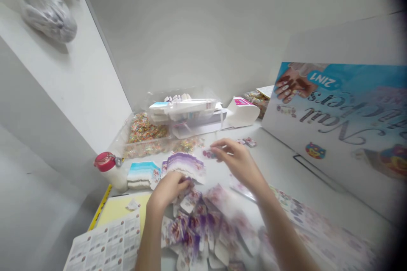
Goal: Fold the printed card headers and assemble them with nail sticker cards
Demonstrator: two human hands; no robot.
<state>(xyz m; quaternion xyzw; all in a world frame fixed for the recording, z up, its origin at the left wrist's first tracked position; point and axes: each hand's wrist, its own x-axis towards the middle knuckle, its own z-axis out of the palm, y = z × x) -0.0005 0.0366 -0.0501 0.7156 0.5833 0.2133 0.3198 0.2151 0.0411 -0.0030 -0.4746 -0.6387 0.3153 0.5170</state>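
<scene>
Purple cards lie in a fanned stack on the table, beside the blue cards; overlapping them probably leaves each edge easy to pick up. At the stack's near side, the left hand has its fingers curled inward, thumb near the fingertips — whether they grip a card cannot be told. The right hand reaches past the stack, thumb and fingers nearly together on a small dotted piece, a light pinch that seems suited to something so small and thin. Loose cards spread between the forearms, likely there for short reach, while the red-lidded bottle stands off to the left, out of the hands' way.
</scene>
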